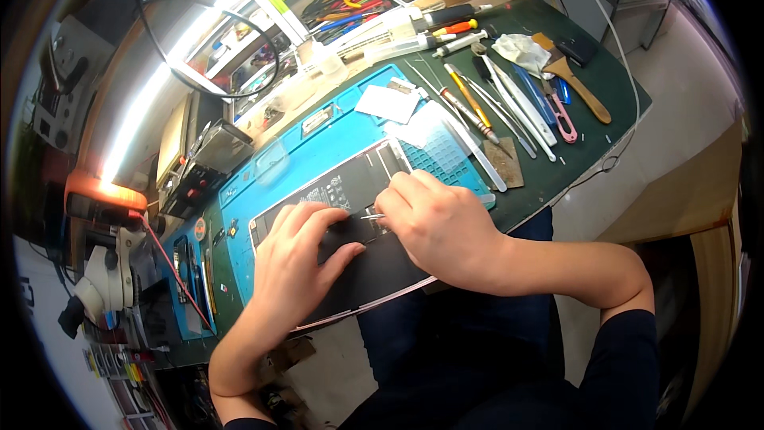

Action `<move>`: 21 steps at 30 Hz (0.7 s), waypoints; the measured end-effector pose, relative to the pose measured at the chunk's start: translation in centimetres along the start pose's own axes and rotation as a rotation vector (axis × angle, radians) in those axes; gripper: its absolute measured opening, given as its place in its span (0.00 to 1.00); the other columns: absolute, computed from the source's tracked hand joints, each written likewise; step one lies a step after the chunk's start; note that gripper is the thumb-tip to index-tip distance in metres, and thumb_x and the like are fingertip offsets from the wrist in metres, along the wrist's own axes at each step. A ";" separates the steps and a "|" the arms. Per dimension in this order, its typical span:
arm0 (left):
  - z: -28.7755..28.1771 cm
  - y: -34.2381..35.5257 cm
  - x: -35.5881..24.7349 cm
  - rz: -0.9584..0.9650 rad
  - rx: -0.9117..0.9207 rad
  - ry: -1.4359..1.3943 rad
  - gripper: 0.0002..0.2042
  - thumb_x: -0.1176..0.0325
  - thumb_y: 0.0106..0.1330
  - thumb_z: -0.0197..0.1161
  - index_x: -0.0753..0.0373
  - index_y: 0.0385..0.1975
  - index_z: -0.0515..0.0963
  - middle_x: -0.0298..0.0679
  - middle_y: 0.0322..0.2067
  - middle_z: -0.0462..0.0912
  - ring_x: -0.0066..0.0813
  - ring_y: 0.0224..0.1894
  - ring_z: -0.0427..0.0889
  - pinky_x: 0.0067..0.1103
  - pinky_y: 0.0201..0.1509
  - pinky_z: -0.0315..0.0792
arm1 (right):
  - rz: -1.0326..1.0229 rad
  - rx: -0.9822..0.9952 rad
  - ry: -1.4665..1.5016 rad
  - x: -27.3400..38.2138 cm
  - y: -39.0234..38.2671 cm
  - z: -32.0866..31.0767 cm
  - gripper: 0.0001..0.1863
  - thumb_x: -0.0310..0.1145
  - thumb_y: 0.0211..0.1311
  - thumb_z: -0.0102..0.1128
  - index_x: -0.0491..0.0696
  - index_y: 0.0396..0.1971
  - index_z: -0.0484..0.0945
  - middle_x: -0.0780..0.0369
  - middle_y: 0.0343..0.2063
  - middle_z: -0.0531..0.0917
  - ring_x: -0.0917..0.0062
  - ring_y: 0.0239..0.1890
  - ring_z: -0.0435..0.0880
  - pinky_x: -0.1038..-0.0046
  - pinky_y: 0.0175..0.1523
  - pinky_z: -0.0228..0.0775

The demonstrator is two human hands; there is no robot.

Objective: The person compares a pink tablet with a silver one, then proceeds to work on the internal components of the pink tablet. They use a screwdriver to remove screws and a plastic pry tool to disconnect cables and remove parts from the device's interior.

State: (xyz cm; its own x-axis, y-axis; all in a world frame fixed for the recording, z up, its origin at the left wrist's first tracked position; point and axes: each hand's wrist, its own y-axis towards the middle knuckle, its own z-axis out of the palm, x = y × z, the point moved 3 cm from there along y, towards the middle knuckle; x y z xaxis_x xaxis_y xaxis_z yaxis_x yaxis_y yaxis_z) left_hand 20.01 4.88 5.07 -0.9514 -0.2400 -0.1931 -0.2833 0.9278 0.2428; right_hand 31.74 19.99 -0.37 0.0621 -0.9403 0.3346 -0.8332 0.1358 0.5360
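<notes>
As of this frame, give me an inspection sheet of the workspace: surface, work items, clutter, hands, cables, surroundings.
Surface: blue mat on a dark green table.
Work items: opened tablet, black insides showing; thin metal tool over it.
Clutter: brush, crumpled tissue, pink-handled tool and many slim tools at upper right.
Hands: right hand pinches the metal tool; left hand open over the tablet, contact unclear.
Cables: red lead at left; white cable along the right; black loop, upper left.
Surroundings: bright strip light, orange box, bin of pliers.
</notes>
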 end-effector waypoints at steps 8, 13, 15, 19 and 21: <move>-0.5 2.0 3.0 -0.141 0.381 -0.316 0.18 0.67 0.61 0.78 0.65 0.46 0.81 0.41 0.42 0.82 0.35 0.46 0.83 0.29 0.50 0.79 | -0.024 -0.026 0.024 0.0 0.1 0.1 0.06 0.27 0.58 0.65 0.46 0.33 0.75 0.61 0.31 0.77 0.70 0.37 0.83 0.71 0.34 0.80; -1.1 2.4 2.7 0.022 0.364 -0.158 0.19 0.67 0.62 0.76 0.63 0.50 0.79 0.42 0.44 0.83 0.39 0.46 0.85 0.30 0.49 0.80 | 0.023 -0.009 0.069 0.1 0.2 0.0 0.07 0.29 0.62 0.69 0.46 0.35 0.79 0.61 0.31 0.78 0.67 0.37 0.84 0.67 0.37 0.79; -0.6 1.8 1.8 0.151 0.233 -0.074 0.21 0.66 0.62 0.75 0.62 0.53 0.77 0.42 0.44 0.83 0.41 0.47 0.86 0.32 0.49 0.81 | 0.016 -0.014 0.068 0.2 0.2 0.0 0.07 0.29 0.62 0.69 0.46 0.35 0.79 0.61 0.31 0.78 0.66 0.37 0.84 0.67 0.37 0.79; -0.6 1.6 0.6 0.213 0.208 0.030 0.22 0.65 0.64 0.72 0.64 0.56 0.75 0.43 0.44 0.81 0.43 0.48 0.84 0.32 0.45 0.80 | -0.030 -0.038 0.032 0.0 0.1 0.0 0.05 0.26 0.58 0.61 0.46 0.34 0.75 0.60 0.31 0.77 0.68 0.38 0.84 0.70 0.32 0.81; -0.9 1.2 0.2 0.195 0.209 0.074 0.23 0.66 0.63 0.72 0.64 0.56 0.75 0.42 0.44 0.82 0.42 0.48 0.84 0.32 0.44 0.81 | -0.036 -0.033 0.039 0.2 0.1 0.2 0.05 0.27 0.59 0.61 0.46 0.34 0.75 0.60 0.32 0.77 0.67 0.39 0.84 0.70 0.33 0.82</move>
State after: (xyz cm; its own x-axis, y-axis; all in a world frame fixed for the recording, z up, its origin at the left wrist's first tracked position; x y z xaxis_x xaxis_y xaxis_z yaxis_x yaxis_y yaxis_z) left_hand 19.37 5.70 6.17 -0.9938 -0.0646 -0.0906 -0.0706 0.9953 0.0656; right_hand 31.57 19.73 -0.41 0.1133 -0.9319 0.3447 -0.8117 0.1133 0.5730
